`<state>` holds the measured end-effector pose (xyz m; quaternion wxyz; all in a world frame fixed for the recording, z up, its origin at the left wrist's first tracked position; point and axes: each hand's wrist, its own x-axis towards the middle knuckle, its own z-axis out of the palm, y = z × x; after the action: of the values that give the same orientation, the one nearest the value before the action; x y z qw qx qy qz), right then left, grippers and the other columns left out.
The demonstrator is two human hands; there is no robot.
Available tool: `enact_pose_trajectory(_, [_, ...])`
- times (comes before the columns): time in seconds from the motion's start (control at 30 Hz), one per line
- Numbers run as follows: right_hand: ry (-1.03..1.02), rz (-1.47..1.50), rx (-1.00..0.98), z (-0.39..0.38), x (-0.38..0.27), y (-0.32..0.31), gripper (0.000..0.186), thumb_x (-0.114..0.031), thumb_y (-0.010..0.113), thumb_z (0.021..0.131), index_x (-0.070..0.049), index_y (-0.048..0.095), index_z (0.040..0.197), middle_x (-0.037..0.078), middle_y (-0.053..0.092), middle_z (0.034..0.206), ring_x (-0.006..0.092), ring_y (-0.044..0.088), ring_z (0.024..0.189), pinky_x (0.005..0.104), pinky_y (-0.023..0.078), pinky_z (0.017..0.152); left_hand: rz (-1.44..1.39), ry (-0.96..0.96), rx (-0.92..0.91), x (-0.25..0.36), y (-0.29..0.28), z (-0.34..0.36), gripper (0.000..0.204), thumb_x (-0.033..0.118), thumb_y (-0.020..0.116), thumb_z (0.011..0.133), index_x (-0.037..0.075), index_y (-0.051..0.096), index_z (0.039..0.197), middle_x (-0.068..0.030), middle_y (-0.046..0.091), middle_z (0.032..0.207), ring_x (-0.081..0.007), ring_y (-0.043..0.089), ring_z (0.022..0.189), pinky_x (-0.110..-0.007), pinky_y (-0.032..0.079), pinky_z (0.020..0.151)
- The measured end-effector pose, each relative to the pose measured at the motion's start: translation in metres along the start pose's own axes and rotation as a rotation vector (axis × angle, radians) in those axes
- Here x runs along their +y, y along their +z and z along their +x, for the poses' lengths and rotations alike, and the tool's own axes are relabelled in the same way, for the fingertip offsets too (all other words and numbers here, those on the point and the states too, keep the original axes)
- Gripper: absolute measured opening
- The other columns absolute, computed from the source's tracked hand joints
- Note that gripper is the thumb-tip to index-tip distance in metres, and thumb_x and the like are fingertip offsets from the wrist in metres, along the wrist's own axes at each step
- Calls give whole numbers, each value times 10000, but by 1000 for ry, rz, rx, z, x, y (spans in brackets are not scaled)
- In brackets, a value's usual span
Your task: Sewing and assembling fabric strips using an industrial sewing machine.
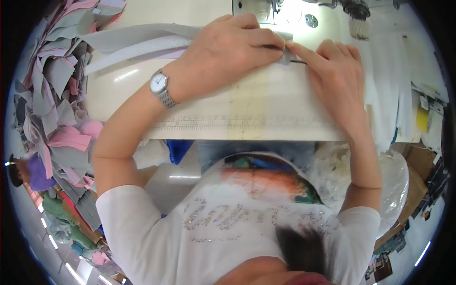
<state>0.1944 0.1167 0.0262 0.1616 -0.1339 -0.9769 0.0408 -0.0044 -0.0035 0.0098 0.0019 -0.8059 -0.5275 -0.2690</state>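
My left hand [240, 45] is closed on a grey fabric strip [142, 35], which trails off to the left across the table. Under that strip lies a white, textured band [142, 50]. At the strip's right end, my right hand [337, 66] meets the left fingertips with its index finger stretched out and its other fingers curled. A thin dark rod [298, 61] shows between the strip's end and the right hand; what it belongs to is hidden. A small grey piece of the strip [286, 58] pokes out below the left fingertips.
Beyond my hands are a sewing machine's metal plate [256, 9] and a ribbed knob [358, 28] under a bright lamp. Grey and pink fabric pieces [61, 76] are heaped at the left. White strips [389, 90] hang at the right. A printed ruler [213, 124] runs along the table's near edge.
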Motion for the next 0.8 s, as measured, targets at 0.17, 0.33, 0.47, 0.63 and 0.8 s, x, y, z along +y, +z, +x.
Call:
enact_pose_trajectory(0.17, [64,-131,-16,12,10,17,445,-24,601,744,-286,704,1089,7,455,701,187,533,681,356,440,668,100,-8,21,-21,-2,7,228,101,687,738,103,696,965,36,651,1062,-195,580,829,-299,516,727])
enact_pose_trajectory(0.33, [119,-79,-46,18,9,19,502,4,581,767,-318,688,1136,14,374,734,190,493,739,348,461,631,92,-61,35,-21,0,5,212,104,673,759,110,692,969,32,646,1075,-193,582,842,-300,518,739])
enact_pose_trajectory(0.47, [80,-96,-2,17,16,29,519,8,569,788,-325,670,1172,13,385,747,203,470,732,342,455,656,82,-77,30,-26,-1,7,195,100,668,767,106,679,962,29,645,1076,-199,581,855,-311,510,759])
enact_pose_trajectory(0.63, [91,-67,-11,18,18,28,489,-17,553,820,-317,657,1193,8,390,761,203,472,749,341,466,676,97,-56,11,-28,-2,10,250,103,666,744,113,660,993,26,618,1109,-210,578,891,-321,497,781])
enact_pose_trajectory(0.8, [-55,-165,84,17,22,26,356,-127,665,734,-331,714,1021,-27,481,717,158,492,571,338,445,622,113,-56,-51,-25,-8,9,326,97,653,715,131,645,1039,12,581,1150,-220,566,949,-337,482,818])
